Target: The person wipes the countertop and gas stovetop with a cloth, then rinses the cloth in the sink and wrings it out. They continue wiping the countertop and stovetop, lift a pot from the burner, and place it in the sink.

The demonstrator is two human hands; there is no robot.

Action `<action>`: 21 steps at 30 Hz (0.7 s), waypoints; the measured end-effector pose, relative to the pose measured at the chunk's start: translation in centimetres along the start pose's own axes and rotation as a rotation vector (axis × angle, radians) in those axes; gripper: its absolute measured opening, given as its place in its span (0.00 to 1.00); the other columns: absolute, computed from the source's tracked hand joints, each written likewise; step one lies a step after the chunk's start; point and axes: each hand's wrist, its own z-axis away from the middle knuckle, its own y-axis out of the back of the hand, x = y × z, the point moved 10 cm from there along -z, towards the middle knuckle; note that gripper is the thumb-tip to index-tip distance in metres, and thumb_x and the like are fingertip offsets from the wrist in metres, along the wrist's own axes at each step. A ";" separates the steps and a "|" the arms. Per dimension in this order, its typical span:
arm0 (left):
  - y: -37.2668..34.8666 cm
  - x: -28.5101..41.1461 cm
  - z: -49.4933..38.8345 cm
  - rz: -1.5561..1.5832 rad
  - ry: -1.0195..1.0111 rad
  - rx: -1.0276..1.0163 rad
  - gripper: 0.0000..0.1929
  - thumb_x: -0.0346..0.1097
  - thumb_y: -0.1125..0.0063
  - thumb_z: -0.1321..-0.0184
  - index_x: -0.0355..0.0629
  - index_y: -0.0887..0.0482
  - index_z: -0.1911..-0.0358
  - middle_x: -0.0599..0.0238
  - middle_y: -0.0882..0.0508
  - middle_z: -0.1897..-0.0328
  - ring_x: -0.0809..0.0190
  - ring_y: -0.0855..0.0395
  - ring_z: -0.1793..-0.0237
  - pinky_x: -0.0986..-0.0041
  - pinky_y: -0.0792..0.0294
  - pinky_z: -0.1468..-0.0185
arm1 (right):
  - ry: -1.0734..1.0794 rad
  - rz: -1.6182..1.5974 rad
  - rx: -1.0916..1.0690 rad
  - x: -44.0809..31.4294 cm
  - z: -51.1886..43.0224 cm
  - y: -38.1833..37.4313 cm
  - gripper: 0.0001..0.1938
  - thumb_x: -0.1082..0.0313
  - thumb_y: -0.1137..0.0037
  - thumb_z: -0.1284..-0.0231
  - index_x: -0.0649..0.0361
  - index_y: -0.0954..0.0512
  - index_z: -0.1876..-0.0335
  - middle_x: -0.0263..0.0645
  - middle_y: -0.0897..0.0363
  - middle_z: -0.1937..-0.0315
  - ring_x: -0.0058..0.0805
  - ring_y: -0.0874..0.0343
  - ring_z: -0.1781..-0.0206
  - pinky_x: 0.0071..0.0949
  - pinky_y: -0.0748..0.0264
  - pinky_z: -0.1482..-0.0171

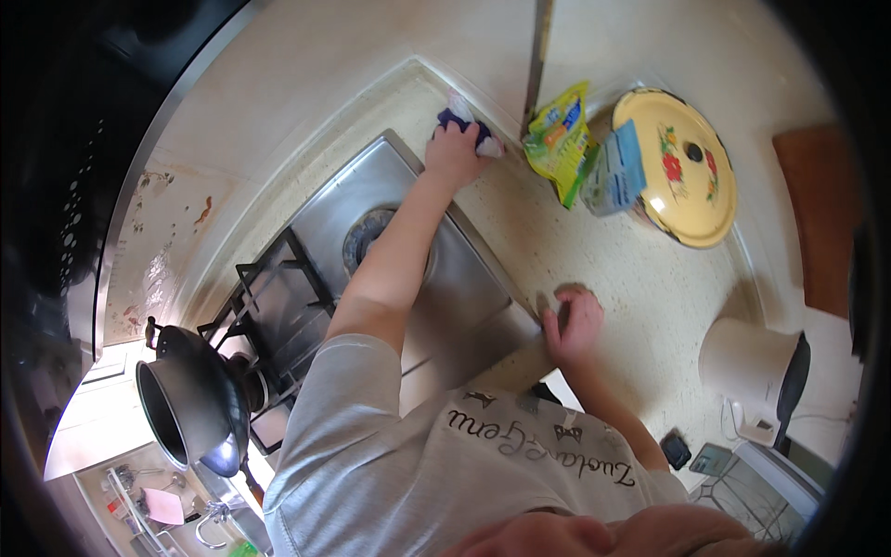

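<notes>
My left hand (456, 150) is pressed on a bunched dark purple and whitish cloth (491, 145), with its fingers over it, on the counter strip between the wall corner and the gas hob. The left forearm crosses above the steel hob top (445, 278) and partly hides a burner (365, 233). My right hand (576, 326) is by the hob's right corner, over the speckled countertop (515, 209), holding nothing, with its fingers loosely bent and the thumb apart.
A yellow-green packet (560, 146), a clear-and-blue pack (614, 174) and a floral enamel lid (686, 167) are at the back right. A whitish appliance (748, 362) stands right. Black pan supports (278, 292), a wok (216, 397) and a pot (163, 414) are left.
</notes>
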 end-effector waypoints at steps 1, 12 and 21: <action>-0.2 1.6 1.4 0.010 -0.021 -0.032 0.31 0.59 0.37 0.46 0.49 0.23 0.42 0.44 0.22 0.48 0.40 0.24 0.45 0.54 0.27 0.45 | -0.016 -0.011 -0.004 0.3 0.3 0.0 0.16 0.65 0.37 0.49 0.59 0.27 0.56 0.45 0.23 0.54 0.45 0.25 0.53 0.42 0.34 0.49; -3.0 18.4 19.3 0.004 -0.352 -0.060 0.26 0.52 0.35 0.49 0.51 0.22 0.47 0.50 0.23 0.50 0.43 0.27 0.44 0.54 0.34 0.41 | -0.103 -0.379 0.382 3.5 2.6 2.3 0.13 0.67 0.50 0.33 0.65 0.31 0.49 0.45 0.29 0.54 0.40 0.29 0.53 0.33 0.32 0.47; -1.8 20.1 31.0 0.253 -0.547 -0.061 0.26 0.42 0.27 0.61 0.49 0.18 0.54 0.53 0.22 0.51 0.46 0.29 0.42 0.55 0.39 0.38 | -0.540 -0.753 0.341 11.0 1.2 1.8 0.07 0.67 0.46 0.32 0.62 0.25 0.58 0.33 0.27 0.68 0.25 0.28 0.64 0.27 0.30 0.59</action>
